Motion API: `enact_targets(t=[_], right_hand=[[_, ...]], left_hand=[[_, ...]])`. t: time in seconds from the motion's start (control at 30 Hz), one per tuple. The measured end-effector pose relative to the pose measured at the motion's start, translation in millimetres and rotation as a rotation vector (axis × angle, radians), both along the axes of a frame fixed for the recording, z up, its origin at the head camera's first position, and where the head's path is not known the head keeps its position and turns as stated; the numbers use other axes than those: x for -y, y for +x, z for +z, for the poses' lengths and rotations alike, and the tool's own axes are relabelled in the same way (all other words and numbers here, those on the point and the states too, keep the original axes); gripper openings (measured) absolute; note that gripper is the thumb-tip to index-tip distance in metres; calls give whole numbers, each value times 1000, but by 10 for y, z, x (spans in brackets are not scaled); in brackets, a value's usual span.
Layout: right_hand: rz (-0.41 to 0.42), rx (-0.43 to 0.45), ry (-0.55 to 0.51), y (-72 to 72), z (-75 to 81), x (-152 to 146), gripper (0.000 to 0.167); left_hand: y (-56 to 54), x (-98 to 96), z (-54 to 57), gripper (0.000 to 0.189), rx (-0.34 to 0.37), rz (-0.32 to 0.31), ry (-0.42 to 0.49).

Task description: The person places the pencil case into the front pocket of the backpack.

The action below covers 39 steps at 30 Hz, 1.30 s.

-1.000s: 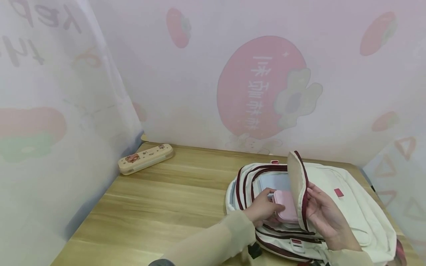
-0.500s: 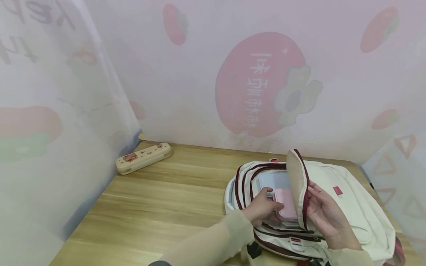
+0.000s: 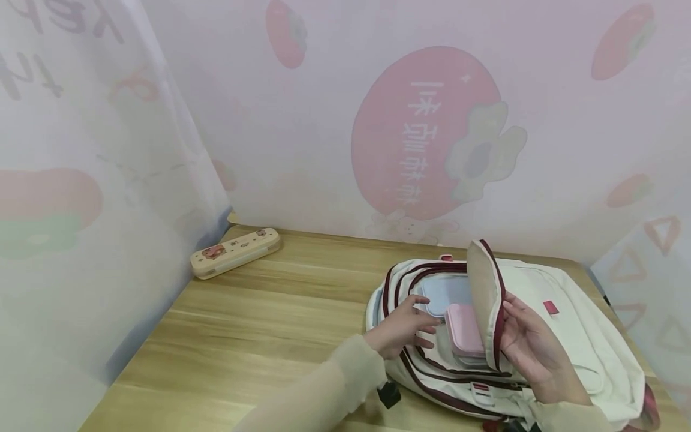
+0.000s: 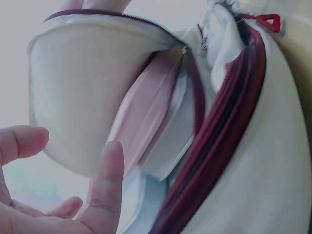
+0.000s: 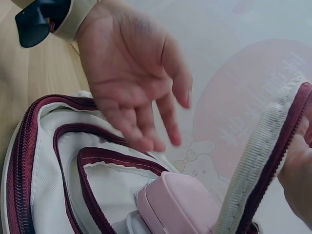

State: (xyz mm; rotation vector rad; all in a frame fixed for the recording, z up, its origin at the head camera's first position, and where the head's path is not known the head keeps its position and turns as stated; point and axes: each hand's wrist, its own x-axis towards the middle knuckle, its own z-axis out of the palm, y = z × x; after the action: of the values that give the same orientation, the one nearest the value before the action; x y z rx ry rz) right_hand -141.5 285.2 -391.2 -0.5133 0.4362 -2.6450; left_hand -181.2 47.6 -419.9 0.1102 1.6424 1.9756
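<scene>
Risk: pink case (image 3: 465, 330) sits half inside the white backpack (image 3: 572, 336) pocket, left hand (image 3: 402, 327) open and off it, right hand (image 3: 531, 342) pinching the flap (image 3: 483, 288) up; if that pinch slips, the flap drops onto the protruding case.

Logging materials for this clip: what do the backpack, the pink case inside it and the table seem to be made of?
Backpack: cream woven fabric, matte, with dark red zipper tape; ribbed webbing edges the flap that the right hand holds.
Pink case: probably moulded plastic, smooth with a soft sheen and rounded corners; silicone is possible.
Table: light wood-grain surface, smooth; solid wood or laminate cannot be told.
</scene>
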Motion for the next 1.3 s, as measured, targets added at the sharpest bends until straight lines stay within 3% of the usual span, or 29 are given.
enact_targets(t=[0.37,0.6,0.9,1.1,1.3], right_hand=[[-3,-1,16,-2,4,-6,44],[-24,19,39,0,11,-12,42],[-23,4,51,-11,28,-5,44],[-28,16,41,-20,45,-2,45],[-21,11,26,-9,24,-1,46]], left_hand=[[-101,427,39,49,-2,97,95],[-204,704,-25,51,-6,136,76],[-239,919,-97,45,-15,179,65],[-289,1050,-105,44,-7,220,44],[-397,1360,-83,51,-15,254,-9]])
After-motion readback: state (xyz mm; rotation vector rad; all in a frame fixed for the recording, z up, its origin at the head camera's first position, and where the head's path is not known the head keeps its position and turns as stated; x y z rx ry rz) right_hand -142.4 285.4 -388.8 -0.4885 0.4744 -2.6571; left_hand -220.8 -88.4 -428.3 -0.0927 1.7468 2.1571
